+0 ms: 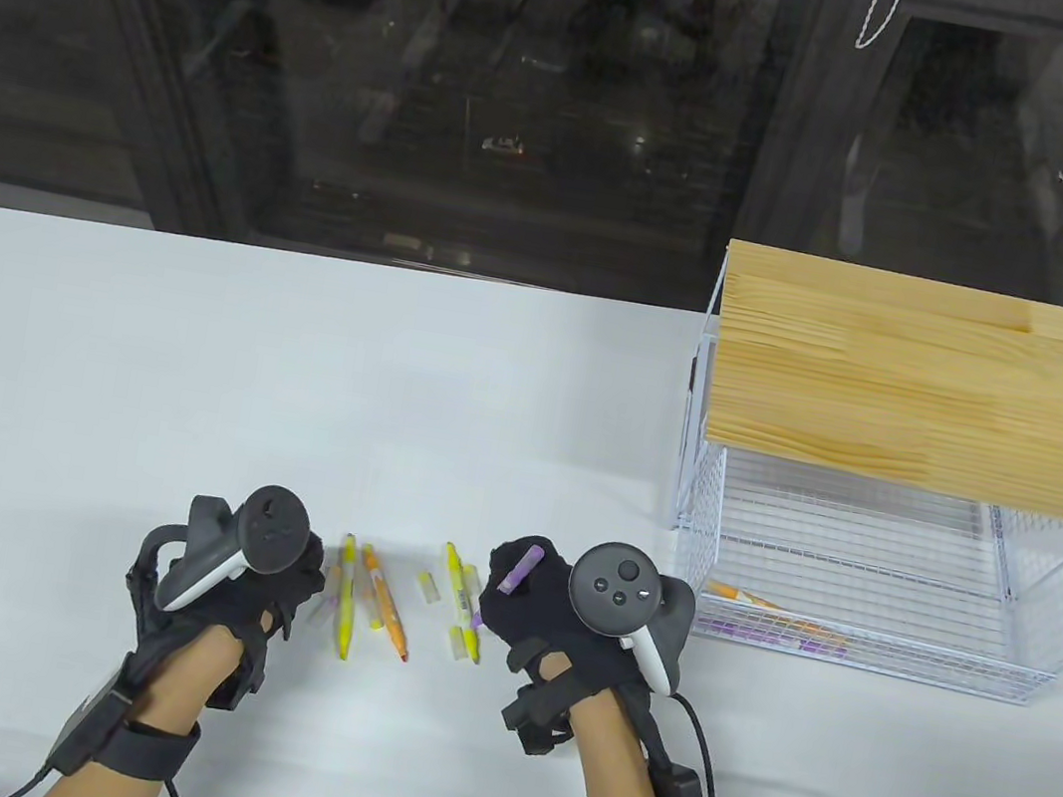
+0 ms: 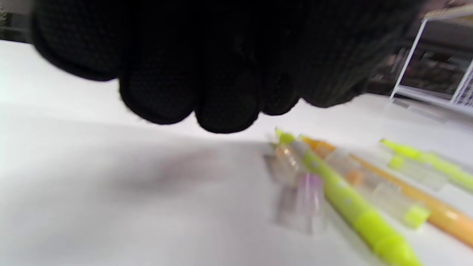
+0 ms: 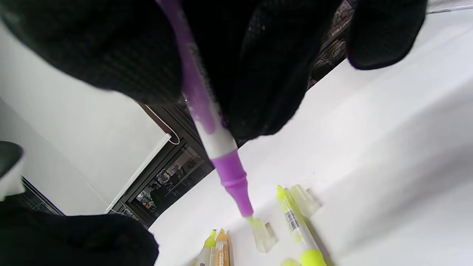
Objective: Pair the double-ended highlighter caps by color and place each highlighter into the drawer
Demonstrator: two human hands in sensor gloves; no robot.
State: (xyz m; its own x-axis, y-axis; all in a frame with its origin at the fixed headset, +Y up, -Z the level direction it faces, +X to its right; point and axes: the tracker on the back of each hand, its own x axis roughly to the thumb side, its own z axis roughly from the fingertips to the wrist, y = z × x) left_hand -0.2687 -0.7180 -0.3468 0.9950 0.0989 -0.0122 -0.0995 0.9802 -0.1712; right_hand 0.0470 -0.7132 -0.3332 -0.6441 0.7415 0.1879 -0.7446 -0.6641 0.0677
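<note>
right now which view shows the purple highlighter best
The right wrist view: the purple highlighter runs down from the right hand gripping it, its bare tip uncapped above the table. The table view shows only one end sticking out of the fist. The left wrist view does not show it.

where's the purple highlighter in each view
Table view: purple highlighter gripped in the right hand, one end poking up above the fingers.
Left wrist view: not in it.
Right wrist view: it runs from top centre down to mid-frame, uncapped tip pointing at the table.
Shared landmark: the orange highlighter on the table.
</note>
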